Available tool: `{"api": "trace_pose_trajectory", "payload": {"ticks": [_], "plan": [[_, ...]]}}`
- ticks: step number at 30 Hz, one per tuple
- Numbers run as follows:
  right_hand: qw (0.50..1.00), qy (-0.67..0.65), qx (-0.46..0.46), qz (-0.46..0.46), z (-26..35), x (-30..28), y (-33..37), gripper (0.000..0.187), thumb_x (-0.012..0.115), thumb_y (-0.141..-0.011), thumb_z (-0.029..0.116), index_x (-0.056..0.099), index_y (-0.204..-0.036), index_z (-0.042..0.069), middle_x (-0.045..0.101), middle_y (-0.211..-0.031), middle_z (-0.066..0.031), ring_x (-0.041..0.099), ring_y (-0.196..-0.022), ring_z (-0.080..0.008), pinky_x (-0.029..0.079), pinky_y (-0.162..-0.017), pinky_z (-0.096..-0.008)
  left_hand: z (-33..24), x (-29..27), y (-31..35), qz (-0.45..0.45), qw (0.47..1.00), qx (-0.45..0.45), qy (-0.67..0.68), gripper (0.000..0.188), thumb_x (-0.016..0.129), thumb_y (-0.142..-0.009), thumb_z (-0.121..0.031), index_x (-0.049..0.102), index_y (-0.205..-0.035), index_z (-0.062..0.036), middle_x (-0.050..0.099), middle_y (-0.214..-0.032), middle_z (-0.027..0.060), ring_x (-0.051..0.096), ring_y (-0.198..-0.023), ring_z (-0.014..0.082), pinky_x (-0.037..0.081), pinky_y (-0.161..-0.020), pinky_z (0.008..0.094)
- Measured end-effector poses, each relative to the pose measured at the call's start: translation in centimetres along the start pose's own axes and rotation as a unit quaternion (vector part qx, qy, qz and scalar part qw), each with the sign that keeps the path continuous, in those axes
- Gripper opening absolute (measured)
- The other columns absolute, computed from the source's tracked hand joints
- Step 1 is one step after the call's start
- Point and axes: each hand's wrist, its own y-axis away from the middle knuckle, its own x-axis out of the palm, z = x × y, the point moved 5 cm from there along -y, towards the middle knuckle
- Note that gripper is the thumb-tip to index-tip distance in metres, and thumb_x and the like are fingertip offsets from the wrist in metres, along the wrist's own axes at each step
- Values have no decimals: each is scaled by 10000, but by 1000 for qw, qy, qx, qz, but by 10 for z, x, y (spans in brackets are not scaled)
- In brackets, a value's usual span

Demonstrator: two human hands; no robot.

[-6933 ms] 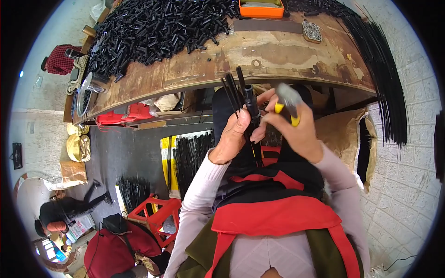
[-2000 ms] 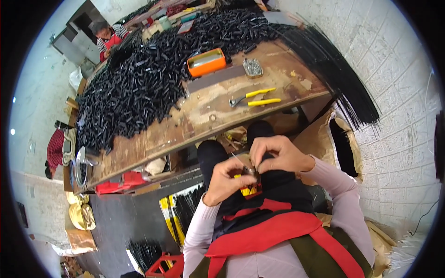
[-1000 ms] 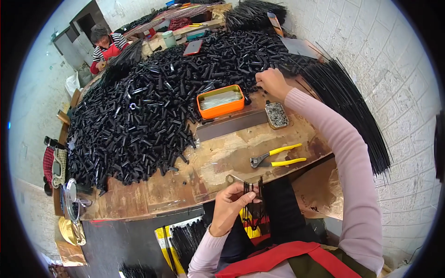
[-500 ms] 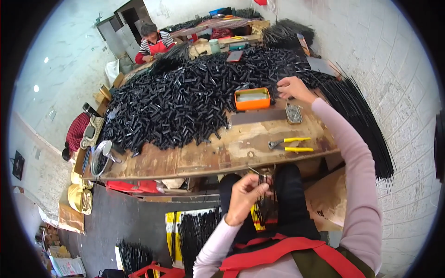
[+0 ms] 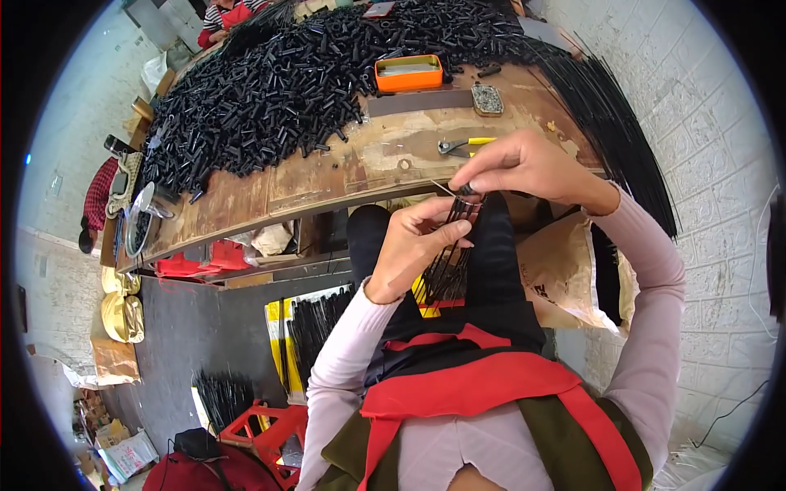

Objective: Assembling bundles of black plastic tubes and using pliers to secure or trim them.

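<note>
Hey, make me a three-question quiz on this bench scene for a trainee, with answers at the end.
1. True or false: the left hand holds thin black rods.
2. Which is partly hidden behind the right hand? A) the red stool B) the pliers C) the gold bag
3. Fill in: the outside of the open box on the wooden table is coloured ____.

Key: 1. True. 2. B. 3. Orange.

Left hand (image 5: 412,245) partly hides black rods (image 5: 449,266), right hand (image 5: 528,170) the pliers (image 5: 449,147); the top edge crops a co-worker (image 5: 234,15)
</note>
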Motion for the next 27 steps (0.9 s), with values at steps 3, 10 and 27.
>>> {"api": "trace_pose_trajectory", "payload": {"ticks": [3,10,27], "plan": [[995,-92,29,-12,-4,5,4,174,687,-878,50,697,-1046,6,712,-994,-50,658,-915,-117,506,-853,-260,0,1,8,6,1000,-3,16,305,642,-913,-3,623,-1216,21,686,-1079,86,638,-907,117,579,-771,286],[988,-146,35,-40,-10,12,8,150,693,-892,101,671,-1002,3,681,-963,-34,623,-899,-97,488,-837,-251,-10,6,18,-9,1000,-20,17,297,675,-899,-51,643,-1186,19,694,-1031,74,657,-849,150,553,-780,295],[987,-137,-26,-77,-9,20,13,118,674,-909,85,661,-971,-14,676,-961,-48,615,-911,-100,486,-836,-260,-6,6,19,-34,999,32,15,222,639,-920,-17,644,-1142,-5,684,-1048,57,646,-909,107,582,-750,278]]}}
